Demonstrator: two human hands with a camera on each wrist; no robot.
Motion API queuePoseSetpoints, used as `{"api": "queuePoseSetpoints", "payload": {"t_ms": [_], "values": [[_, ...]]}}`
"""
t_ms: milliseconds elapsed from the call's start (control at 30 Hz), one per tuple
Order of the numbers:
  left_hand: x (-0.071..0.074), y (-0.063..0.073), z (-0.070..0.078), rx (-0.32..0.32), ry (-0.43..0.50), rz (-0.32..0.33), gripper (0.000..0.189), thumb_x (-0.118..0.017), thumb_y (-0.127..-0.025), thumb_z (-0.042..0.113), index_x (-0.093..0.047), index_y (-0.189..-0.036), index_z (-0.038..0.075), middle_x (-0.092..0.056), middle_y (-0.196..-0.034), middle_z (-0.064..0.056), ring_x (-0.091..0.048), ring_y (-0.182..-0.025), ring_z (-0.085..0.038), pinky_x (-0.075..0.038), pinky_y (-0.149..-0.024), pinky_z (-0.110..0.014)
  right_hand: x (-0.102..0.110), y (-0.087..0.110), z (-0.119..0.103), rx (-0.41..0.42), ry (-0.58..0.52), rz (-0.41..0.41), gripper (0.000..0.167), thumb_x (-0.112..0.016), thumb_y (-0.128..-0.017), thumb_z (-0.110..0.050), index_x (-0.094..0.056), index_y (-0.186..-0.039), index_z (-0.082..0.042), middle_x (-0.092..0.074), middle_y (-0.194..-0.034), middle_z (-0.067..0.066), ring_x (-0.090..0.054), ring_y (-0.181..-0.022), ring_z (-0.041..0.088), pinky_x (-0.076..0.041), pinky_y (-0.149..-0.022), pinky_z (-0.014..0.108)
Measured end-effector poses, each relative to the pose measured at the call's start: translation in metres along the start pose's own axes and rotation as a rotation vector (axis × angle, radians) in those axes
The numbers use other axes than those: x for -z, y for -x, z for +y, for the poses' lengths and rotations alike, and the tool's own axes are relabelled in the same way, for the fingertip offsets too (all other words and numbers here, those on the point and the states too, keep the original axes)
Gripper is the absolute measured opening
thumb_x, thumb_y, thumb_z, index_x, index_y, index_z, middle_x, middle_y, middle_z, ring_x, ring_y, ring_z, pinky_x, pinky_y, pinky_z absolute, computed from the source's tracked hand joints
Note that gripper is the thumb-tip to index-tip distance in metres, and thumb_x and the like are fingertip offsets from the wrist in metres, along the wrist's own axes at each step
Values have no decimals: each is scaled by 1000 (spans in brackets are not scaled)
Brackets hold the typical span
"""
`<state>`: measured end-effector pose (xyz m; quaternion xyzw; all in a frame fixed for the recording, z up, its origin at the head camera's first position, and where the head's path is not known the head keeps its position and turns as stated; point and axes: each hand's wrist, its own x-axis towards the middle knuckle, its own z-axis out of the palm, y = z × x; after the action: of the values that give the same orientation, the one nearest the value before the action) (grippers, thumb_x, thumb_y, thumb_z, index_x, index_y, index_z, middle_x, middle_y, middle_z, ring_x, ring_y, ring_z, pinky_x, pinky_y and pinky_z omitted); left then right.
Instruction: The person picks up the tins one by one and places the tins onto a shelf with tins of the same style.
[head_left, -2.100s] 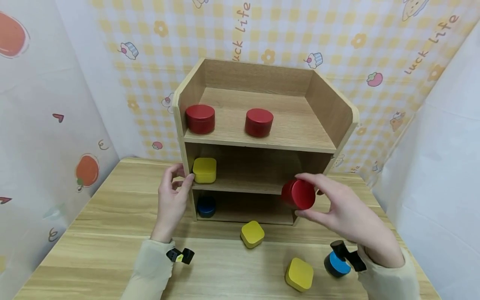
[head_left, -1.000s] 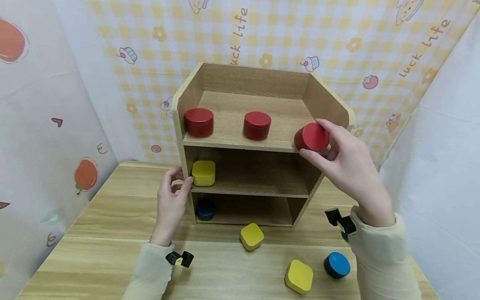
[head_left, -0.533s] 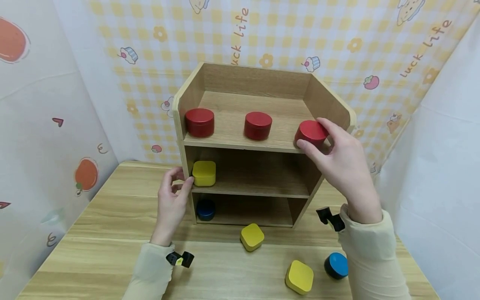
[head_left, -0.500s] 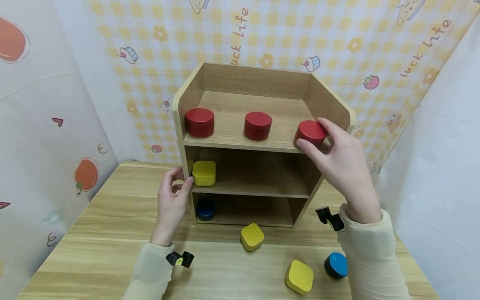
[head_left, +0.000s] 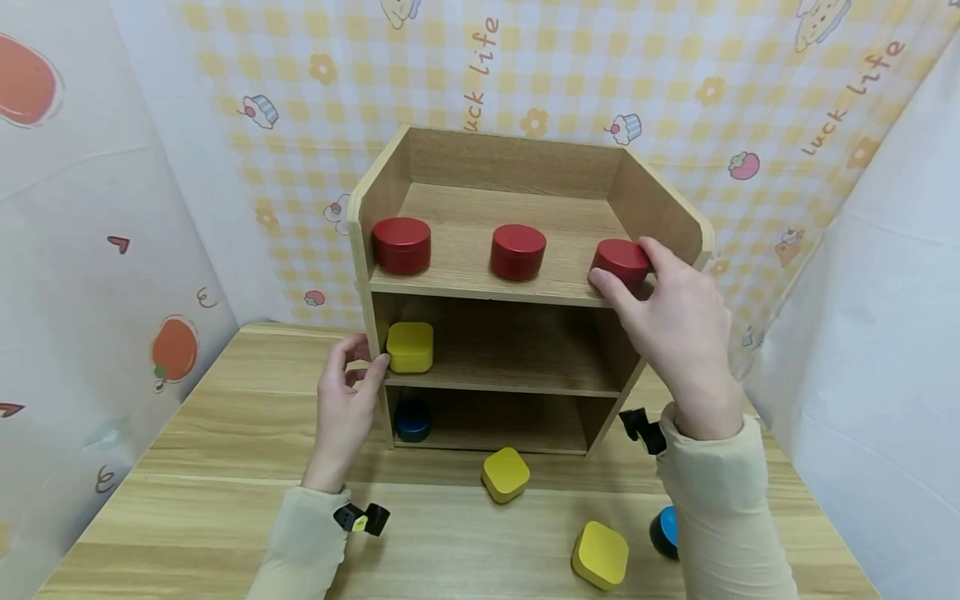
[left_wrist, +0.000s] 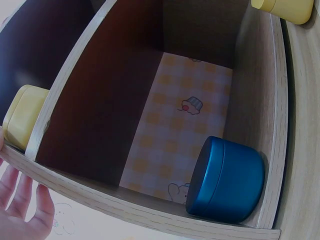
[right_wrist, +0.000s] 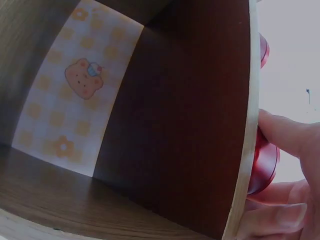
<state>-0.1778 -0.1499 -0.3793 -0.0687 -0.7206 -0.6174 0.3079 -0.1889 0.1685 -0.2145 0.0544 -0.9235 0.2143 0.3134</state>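
Note:
My right hand pinches a round red tin between thumb and fingers at the right end of the top shelf. The tin stands upright near the front edge, its right side hidden by the hand. Two more red tins stand on the same shelf, one tin at the left wall and another tin mid-shelf. With thumb in front and fingers behind, my left hand grips the left side panel of the wooden shelf unit. Right by that thumb, a yellow square tin sits on the middle shelf.
A blue round tin stands at the left of the bottom shelf. On the wooden table lie two yellow tins, one tin before the unit and one tin nearer. Another blue tin is partly behind the right sleeve.
The right hand has raised the red tin from in front of the unit to the top shelf's right end and turned it upright. The left hand has stayed on the side panel.

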Motion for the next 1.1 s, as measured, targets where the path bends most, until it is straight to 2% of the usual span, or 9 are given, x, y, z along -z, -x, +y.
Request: {"api": "queuePoseSetpoints", "payload": {"t_ms": [67, 167, 300, 467, 567, 800, 1000, 1100], "values": [[-1, 1, 9, 15, -7, -2, 32, -61, -95, -1, -51, -125, -7, -53, -107, -13, -49, -98, -15, -42, -80, -27, -1, 0, -1, -26, 29, 7, 60, -61, -88, -58, -60, -127, -12, -67, -98, 16, -57, -84, 40, -41, -64, 55], [0, 1, 10, 11, -7, -3, 32, -61, -95, 0, -51, -124, -7, -53, -106, -11, -49, -98, -14, -43, -79, -27, -3, -1, -4, -66, 62, 20, 59, -60, -89, -57, -59, -127, -11, -66, -100, 19, -58, -87, 44, -42, -65, 59], [1, -1, -9, -10, 19, -4, 33, -63, -96, 6, -52, -126, -1, -54, -107, -4, -50, -99, -13, -43, -79, -27, -5, -1, -6, -86, 78, 42, 56, -59, -90, -54, -59, -125, -11, -66, -99, 20, -58, -85, 45, -43, -64, 59], [2, -1, -13, -4, 19, -7, 33, -64, -95, 9, -53, -126, 1, -55, -107, -4, -51, -99, -15, -44, -79, -29, -8, -1, -7, -80, 69, 67, 56, -59, -90, -53, -60, -124, -7, -66, -98, 21, -58, -83, 45, -44, -64, 58], [1, -1, -9, 15, 10, -8, 34, -63, -95, 5, -52, -126, -1, -54, -108, -7, -50, -99, -15, -44, -79, -28, -9, -1, -7, -78, 59, 74, 57, -59, -91, -52, -59, -124, -5, -66, -99, 21, -59, -83, 45, -45, -65, 58], [0, 2, 21, 19, -17, -9, 32, -61, -95, -1, -50, -124, -9, -53, -106, -15, -49, -97, -13, -42, -79, -23, -10, -1, -7, -65, 50, 92, 57, -60, -91, -50, -60, -123, -3, -66, -100, 22, -59, -84, 46, -45, -70, 58], [1, 2, 26, 19, -11, -14, 32, -61, -95, -1, -51, -124, -9, -54, -106, -15, -49, -98, -14, -42, -79, -22, -11, 0, -7, -68, 40, 106, 61, -63, -90, -49, -56, -129, -3, -67, -99, 24, -58, -84, 48, -45, -72, 58], [1, 2, 25, 13, -5, -14, 32, -62, -95, -1, -51, -124, -9, -53, -106, -14, -49, -98, -14, -42, -79, -22, -10, 1, -6, -47, 28, 130, 62, -66, -88, -48, -54, -129, -3, -67, -94, 24, -58, -79, 48, -44, -70, 58]]}}
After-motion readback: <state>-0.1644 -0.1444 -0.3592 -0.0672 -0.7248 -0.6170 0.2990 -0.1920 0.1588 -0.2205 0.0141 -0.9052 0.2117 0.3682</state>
